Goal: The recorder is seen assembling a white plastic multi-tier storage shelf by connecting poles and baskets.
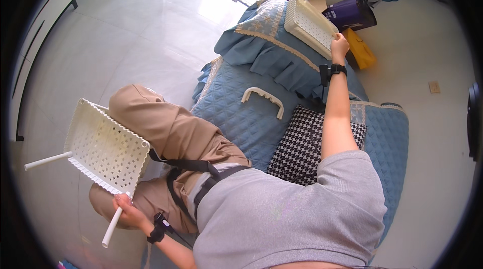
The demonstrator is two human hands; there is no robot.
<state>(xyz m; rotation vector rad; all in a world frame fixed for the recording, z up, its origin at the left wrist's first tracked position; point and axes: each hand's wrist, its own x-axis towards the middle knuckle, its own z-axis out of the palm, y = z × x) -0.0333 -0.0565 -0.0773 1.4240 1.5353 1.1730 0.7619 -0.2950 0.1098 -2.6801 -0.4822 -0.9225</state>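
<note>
At the far left, a white plastic tube is seen projecting from the corner of a cream perforated basket shelf, which is held tilted above the grey tiled floor and just beside the person's bent knee in tan trousers. A second white tube is attached at the shelf's lower corner and is gripped by the left hand, whose fingers are curled closed around it; a black wrist strap is worn just behind the hand. Further right, a white curved plastic handle is lying loose on the blue quilted sofa cover, well apart from either hand. A black-and-white houndstooth cushion is resting on the same cover, beside the extended right forearm. At the upper right, a second cream perforated basket shelf is leaned on the sofa's ruffled backrest, and its near end is held by the right hand, the fingers wrapped over its rim; how tightly they are pressed cannot be told. Behind it, a purple container and a yellow bag are standing on the floor.
</note>
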